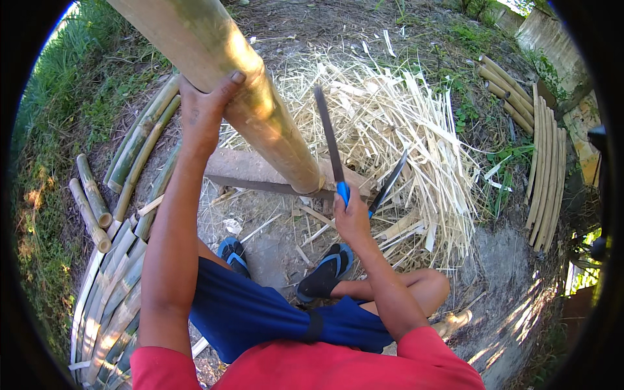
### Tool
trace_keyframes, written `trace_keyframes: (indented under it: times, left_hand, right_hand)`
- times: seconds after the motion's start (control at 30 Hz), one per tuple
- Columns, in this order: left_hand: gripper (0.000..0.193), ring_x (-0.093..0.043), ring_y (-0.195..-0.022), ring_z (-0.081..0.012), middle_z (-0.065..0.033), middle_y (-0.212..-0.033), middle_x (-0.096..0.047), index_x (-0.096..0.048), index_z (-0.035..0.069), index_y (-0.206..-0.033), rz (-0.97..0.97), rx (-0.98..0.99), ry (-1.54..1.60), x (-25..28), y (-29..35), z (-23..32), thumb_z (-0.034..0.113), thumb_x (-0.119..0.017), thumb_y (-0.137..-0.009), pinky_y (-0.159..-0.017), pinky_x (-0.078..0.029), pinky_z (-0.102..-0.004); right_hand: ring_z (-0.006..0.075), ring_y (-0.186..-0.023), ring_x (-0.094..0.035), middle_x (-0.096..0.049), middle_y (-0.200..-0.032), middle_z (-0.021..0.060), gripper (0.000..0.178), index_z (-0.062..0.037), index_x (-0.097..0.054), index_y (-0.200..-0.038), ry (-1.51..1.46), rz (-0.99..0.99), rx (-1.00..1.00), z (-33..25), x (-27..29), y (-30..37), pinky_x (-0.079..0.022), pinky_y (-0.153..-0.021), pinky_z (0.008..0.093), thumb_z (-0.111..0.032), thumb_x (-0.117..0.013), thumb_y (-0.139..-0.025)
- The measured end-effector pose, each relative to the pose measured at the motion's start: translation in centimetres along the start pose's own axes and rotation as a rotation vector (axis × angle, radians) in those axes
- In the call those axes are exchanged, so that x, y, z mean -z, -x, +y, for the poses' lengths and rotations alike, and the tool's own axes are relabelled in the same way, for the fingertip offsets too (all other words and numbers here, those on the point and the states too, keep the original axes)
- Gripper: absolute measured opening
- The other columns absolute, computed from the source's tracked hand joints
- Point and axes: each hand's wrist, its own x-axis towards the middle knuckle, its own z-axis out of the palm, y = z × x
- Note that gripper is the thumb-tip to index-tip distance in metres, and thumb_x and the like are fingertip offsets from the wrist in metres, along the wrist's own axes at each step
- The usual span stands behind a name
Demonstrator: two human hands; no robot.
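A thick bamboo pole [266, 107] leans from the upper left down to a wooden plank [250, 170] on the ground, its lower end resting there. My left hand [207, 107] is wrapped against the pole's left side, thumb over the top. My right hand [352, 218] grips the blue handle of a long, narrow, dark-bladed knife [329, 133], pointing up and away beside the pole. Just right of that hand, a second dark blade [392, 179] sticks up out of the shavings; its lower end is partly hidden.
A large heap of pale bamboo shavings [416, 143] lies beyond and right of the plank. Split bamboo strips [110, 292] and short poles [140, 140] lie at left. More poles [510, 91] and strips [545, 175] sit at right. My sandalled feet [325, 270] are close to the plank.
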Motion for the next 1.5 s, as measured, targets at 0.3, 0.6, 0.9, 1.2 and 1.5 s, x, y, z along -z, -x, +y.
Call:
trace_keyframes:
  times: [0.3, 0.6, 0.9, 1.2, 1.5]
  left_hand:
    - [0.093, -0.056, -0.112, -0.0261, -0.0194, -0.121, -0.051, -0.034, -0.007, -0.132, 0.154, -0.086, -0.092, -3.4, 0.3, -0.8, 0.034, -0.089, -0.069, -0.097, -0.047, -0.0373]
    - [0.091, -0.056, -0.11, -0.0265, -0.0205, -0.121, -0.05, -0.032, -0.008, -0.13, 0.189, -0.056, -0.085, -4.1, 0.0, -0.6, 0.031, -0.088, -0.069, -0.095, -0.049, -0.0372]
    - [0.086, -0.055, -0.11, -0.0253, -0.0188, -0.12, -0.05, -0.034, -0.006, -0.133, 0.222, -0.148, -0.204, -4.4, 0.9, -0.4, 0.035, -0.082, -0.074, -0.097, -0.046, -0.0378]
    - [0.088, -0.056, -0.111, -0.0256, -0.0195, -0.123, -0.052, -0.034, -0.004, -0.135, -0.043, -0.019, -0.033, -1.2, -0.3, -0.7, 0.038, -0.082, -0.074, -0.099, -0.046, -0.0377]
    - [0.088, -0.056, -0.11, -0.0253, -0.0186, -0.12, -0.052, -0.035, -0.003, -0.131, 0.007, -0.059, -0.157, -2.4, 1.5, -0.1, 0.036, -0.086, -0.071, -0.096, -0.048, -0.0384]
  right_hand:
    - [0.0396, -0.066, -0.066, -0.066, -0.077, 0.0208, 0.03, -0.0004, -0.047, -0.12, 0.072, 0.157, 0.136, 0.5, -2.1, -2.9, -0.052, -0.061, 0.0471, -0.016, -0.057, -0.097]
    - [0.0486, -0.078, -0.066, -0.066, -0.083, 0.0283, 0.029, 0.001, -0.045, -0.115, 0.013, 0.047, 0.021, -0.7, -0.1, -4.8, -0.049, -0.064, 0.0563, -0.016, -0.057, -0.095]
    - [0.0484, -0.079, -0.067, -0.066, -0.081, 0.0306, 0.034, -0.0007, -0.044, -0.12, 0.26, -0.149, -0.215, 4.3, -5.0, -3.2, -0.049, -0.065, 0.0562, -0.02, -0.057, -0.096]
    - [0.0473, -0.075, -0.067, -0.065, -0.077, 0.0273, 0.031, -0.0022, -0.045, -0.122, -0.097, 0.123, 0.031, -3.0, 1.7, -4.0, -0.051, -0.064, 0.0547, -0.014, -0.057, -0.095]
    - [0.0501, -0.075, -0.065, -0.066, -0.077, 0.026, 0.032, -0.0008, -0.047, -0.117, 0.278, -0.188, -0.186, 2.5, -4.1, -2.8, -0.048, -0.067, 0.0582, -0.022, -0.057, -0.096]
